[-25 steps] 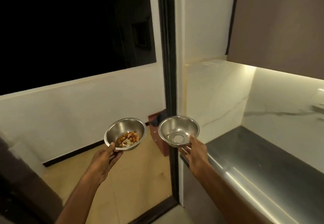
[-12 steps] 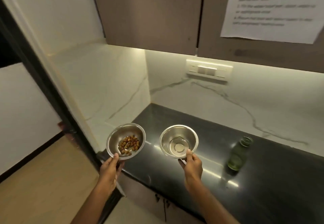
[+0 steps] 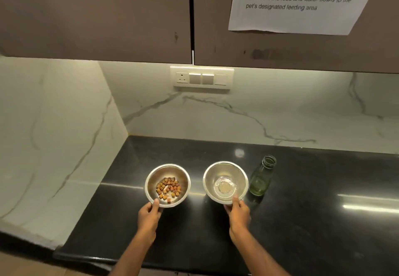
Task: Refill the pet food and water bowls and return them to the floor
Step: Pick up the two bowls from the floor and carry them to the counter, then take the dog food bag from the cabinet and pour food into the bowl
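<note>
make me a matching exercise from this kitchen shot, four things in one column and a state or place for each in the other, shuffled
Things:
1. left bowl
2. right bowl
3. green bottle
4. paper sheet

States or places:
a. uncapped, standing on the counter
b. holds brown kibble
c. stuck on the cupboard door
d. no kibble, gripped by the right hand

Pairs: 1-b, 2-d, 3-a, 4-c

You have two shiny silver bowls: the left bowl [image 3: 167, 185] holds brown and orange kibble [image 3: 168, 189]. The bottle [image 3: 260, 177] is clear green. The table [image 3: 302, 221] is glossy black, the wall [image 3: 237, 113] white marble with grey veins, the cabinets [image 3: 97, 16] dull brown.
</note>
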`<act>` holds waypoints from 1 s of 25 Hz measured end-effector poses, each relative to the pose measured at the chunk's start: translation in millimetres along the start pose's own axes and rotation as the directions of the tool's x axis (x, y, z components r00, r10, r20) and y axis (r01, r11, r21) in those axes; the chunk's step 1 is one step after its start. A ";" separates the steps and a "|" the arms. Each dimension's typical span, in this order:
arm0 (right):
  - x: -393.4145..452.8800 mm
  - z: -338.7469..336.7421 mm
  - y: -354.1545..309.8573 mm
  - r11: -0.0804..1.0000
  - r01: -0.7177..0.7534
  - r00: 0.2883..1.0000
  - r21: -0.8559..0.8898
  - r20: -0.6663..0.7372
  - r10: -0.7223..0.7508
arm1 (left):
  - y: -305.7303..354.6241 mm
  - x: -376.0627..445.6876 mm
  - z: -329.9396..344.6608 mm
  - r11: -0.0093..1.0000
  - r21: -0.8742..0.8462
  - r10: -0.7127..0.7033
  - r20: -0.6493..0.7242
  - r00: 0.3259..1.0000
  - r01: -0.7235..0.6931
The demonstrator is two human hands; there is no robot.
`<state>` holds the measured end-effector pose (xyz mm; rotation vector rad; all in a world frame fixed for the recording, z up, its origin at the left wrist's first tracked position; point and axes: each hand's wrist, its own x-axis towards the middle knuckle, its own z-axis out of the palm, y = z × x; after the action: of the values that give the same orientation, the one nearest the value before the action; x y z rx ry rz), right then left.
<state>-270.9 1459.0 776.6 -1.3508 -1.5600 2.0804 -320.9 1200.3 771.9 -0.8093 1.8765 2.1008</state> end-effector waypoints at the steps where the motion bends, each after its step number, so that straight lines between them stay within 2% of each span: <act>1: 3.6 4.2 3.3 1.000 0.001 1.000 0.002 -0.029 -0.001 | 0.6 9.8 5.2 1.000 0.014 -0.016 0.019 1.000 0.015; 4: 8.3 16.1 9.7 1.000 -0.004 0.997 -0.004 -0.072 0.004 | 1.6 32.1 17.5 0.998 0.038 -0.058 0.064 0.996 0.056; 9: 11.7 26.6 12.8 0.999 -0.033 0.994 0.017 -0.102 0.035 | -0.3 44.8 26.3 0.993 0.050 -0.111 0.047 0.993 0.109; 17: 13.0 26.8 13.4 0.994 -0.096 0.991 0.058 -0.088 0.101 | -12.8 48.7 14.6 0.989 0.062 -0.139 0.086 0.987 0.134; 19: 12.1 23.5 15.1 0.992 -0.110 0.990 0.053 -0.085 0.115 | -16.6 49.0 11.1 0.986 0.124 -0.113 0.025 0.993 0.109; 21: 4.3 19.6 18.2 0.993 -0.117 0.983 -0.008 -0.145 0.115 | -15.9 47.7 9.3 0.964 0.264 -0.005 -0.149 0.989 0.044; 23: -7.1 18.8 16.1 0.983 -0.035 0.973 -0.182 -0.229 -0.008 | -2.6 40.7 13.7 0.955 0.290 0.139 -0.230 0.963 -0.068; 25: -22.4 20.4 -5.3 0.911 0.188 0.951 -0.366 -0.165 -0.263 | 26.2 29.1 28.0 0.941 0.255 0.265 -0.150 0.952 -0.222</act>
<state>-275.7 1433.7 793.4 -1.3636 -1.9443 1.5213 -365.2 1217.1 780.0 -0.7685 2.3811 1.9360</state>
